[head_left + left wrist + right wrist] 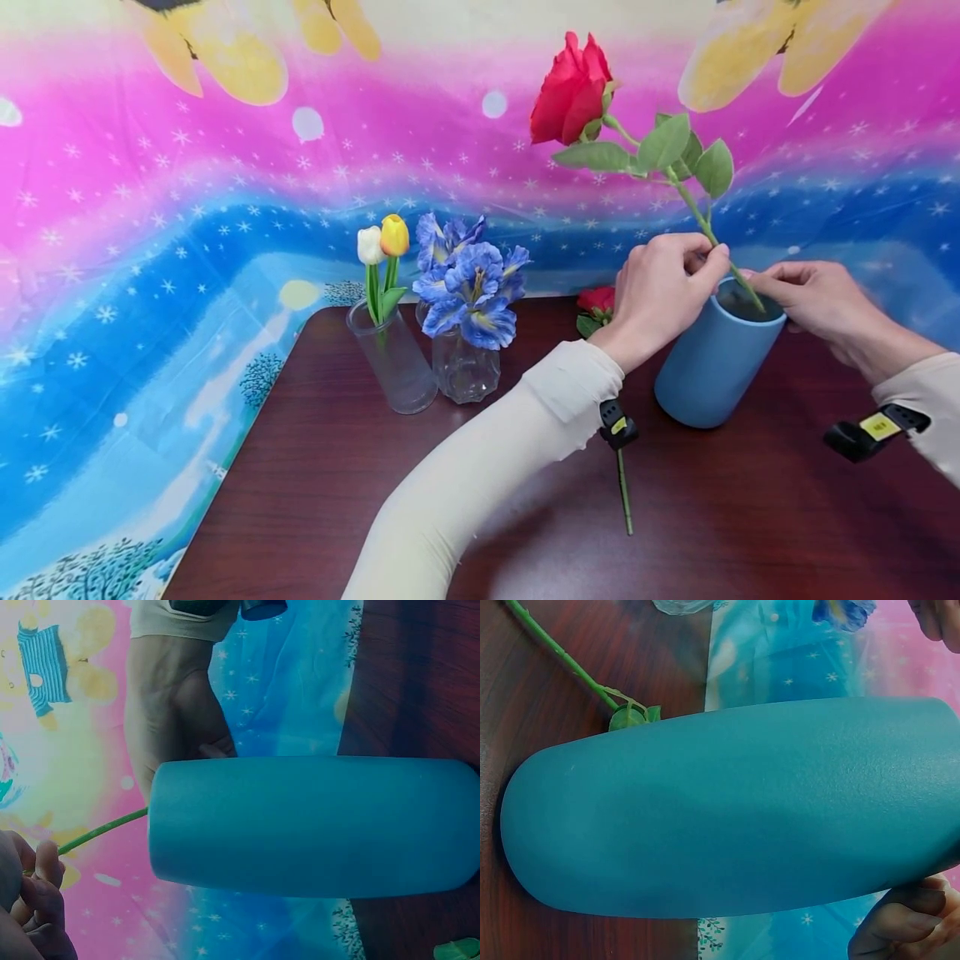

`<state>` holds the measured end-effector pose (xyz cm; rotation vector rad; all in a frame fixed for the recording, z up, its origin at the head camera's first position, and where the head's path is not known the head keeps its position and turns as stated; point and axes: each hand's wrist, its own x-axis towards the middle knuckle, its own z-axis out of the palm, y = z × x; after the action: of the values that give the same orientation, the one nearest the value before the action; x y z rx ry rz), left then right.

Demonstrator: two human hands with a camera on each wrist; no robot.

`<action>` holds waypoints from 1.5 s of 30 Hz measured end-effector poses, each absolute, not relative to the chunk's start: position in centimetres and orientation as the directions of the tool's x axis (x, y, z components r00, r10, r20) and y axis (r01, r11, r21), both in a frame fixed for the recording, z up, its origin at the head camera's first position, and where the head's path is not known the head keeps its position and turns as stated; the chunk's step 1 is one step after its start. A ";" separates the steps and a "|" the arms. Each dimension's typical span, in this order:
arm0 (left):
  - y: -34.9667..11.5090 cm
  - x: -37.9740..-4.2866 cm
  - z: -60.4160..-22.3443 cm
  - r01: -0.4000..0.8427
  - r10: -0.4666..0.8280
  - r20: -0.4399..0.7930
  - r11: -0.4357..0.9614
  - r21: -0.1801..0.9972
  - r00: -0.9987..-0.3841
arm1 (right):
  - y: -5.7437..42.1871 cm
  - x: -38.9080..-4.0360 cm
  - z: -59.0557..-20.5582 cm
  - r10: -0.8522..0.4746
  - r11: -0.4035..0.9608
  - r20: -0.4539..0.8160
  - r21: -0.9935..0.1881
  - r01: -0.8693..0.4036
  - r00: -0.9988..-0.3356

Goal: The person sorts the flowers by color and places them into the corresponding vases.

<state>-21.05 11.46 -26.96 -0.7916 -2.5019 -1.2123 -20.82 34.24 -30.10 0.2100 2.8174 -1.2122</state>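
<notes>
My left hand (663,287) pinches the stem of a red rose (572,92) between thumb and fingers. The bloom leans up and to the left, and the bottom of the green stem (105,829) enters the mouth of a blue vase (712,367). At the vase's right rim, my right hand (817,304) grips the edge with thumb and curled fingers, its fingertips close to the stem. In the right wrist view those fingers (907,922) show beside the top of the vase, which stands on the table.
A second red rose (596,300) lies on the dark wooden table (322,467), partly behind my left arm. To the left, a clear glass (397,367) holds white and yellow tulips (382,237). Beside it, a glass vase (467,371) holds blue flowers (476,283). A printed cloth (187,192) hangs behind.
</notes>
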 end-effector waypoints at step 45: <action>14.9 -20.8 -29.9 0.548 0.468 0.293 0.767 0.334 -0.833 | 34.2 -20.7 -29.9 0.078 0.677 -0.145 -0.719 0.160 -0.986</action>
<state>-20.84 14.90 -29.93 -0.8053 -2.7687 -0.6126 -20.71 34.16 -29.86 0.1978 2.7821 -1.2071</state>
